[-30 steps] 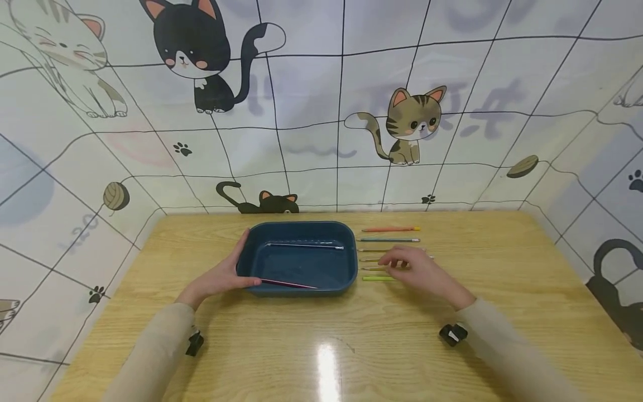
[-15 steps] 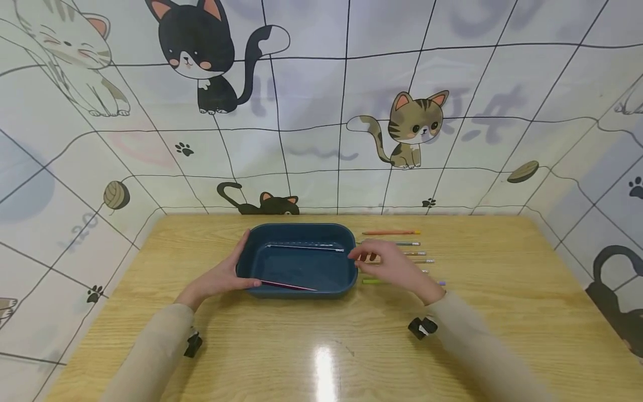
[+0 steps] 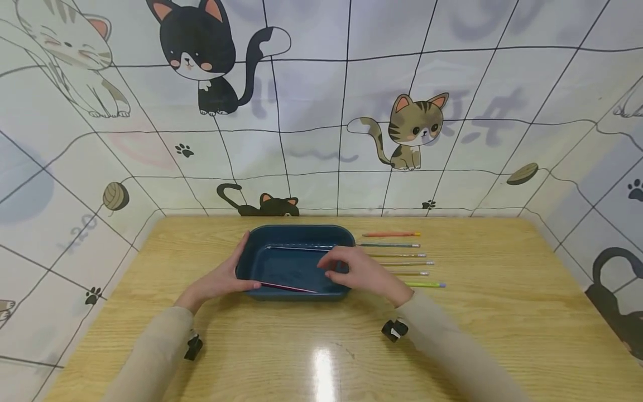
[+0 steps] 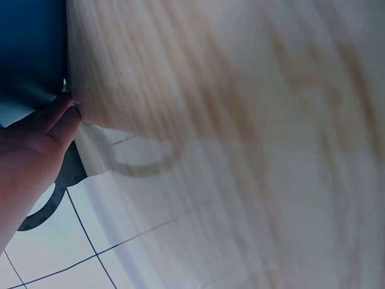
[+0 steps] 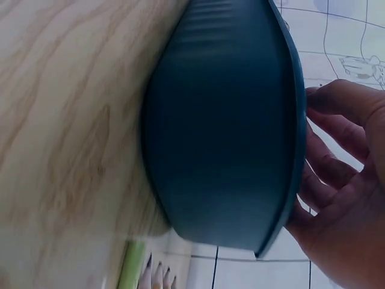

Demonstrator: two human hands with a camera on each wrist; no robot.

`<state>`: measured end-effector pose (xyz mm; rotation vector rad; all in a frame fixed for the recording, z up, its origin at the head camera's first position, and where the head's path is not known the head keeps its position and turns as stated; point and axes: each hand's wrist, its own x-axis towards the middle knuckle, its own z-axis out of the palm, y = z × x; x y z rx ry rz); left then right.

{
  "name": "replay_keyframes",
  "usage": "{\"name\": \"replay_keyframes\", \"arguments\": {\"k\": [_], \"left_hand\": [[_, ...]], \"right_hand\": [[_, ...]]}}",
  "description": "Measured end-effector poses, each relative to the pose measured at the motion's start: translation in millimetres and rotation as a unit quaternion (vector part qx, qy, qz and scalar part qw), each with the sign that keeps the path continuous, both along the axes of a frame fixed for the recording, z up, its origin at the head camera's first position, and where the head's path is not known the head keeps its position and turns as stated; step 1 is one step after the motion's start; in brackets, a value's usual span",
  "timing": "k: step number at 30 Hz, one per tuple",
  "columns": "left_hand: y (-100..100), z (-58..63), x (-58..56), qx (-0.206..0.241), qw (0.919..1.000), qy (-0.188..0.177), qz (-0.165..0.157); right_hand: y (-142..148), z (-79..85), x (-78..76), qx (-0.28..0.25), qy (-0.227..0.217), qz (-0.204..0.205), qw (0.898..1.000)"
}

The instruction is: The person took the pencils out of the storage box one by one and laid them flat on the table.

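Observation:
A dark blue rectangular plastic basin (image 3: 296, 297) stands on the wooden table, its outer wall filling much of the right wrist view. My left hand (image 3: 223, 282) grips its left end, thumb over the front rim and fingers along the side. Inside lie a silvery pencil (image 3: 301, 248) along the back and a dark red pencil (image 3: 288, 287) along the front. My right hand (image 3: 359, 271) hovers over the basin's right end, fingers loosely bent, with nothing visible between them. In the right wrist view its fingers (image 5: 337, 132) reach past the rim.
Right of the basin several pencils lie in a row, from an orange pencil (image 3: 392, 234) at the back to a lime-green pencil (image 3: 427, 285) at the front. My right hand covers some of their left ends. A cat-patterned cloth (image 3: 311, 151) hangs behind the table (image 3: 281, 346).
My right hand has moved left from above the row of pencils to over the basin's right end. My left hand stays on the basin, which has not moved.

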<state>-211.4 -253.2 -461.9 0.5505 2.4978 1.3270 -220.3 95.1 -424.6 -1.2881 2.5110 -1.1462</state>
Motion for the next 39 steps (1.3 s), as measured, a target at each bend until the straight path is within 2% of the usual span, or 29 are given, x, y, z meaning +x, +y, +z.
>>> {"name": "replay_keyframes", "arguments": {"k": [10, 18, 35, 39], "left_hand": [[-2.1, -1.3, 1.6, 0.005, 1.0000, -0.008, -0.002], [-1.4, -1.6, 0.5, 0.012, 0.9999, -0.005, -0.003], [1.3, 0.4, -0.4, 0.023, 0.9997, -0.010, -0.007], [1.3, 2.1, -0.1, 0.024, 0.9997, -0.009, -0.007]], "right_hand": [[-31.0, -6.3, 1.2, 0.044, -0.046, 0.028, 0.998], [-52.9, -13.2, -4.2, 0.067, -0.046, 0.036, 0.996], [-77.5, -21.2, -15.0, 0.110, -0.102, 0.026, 0.988], [-80.5, -23.8, -16.5, 0.119, -0.101, 0.024, 0.987]]}}
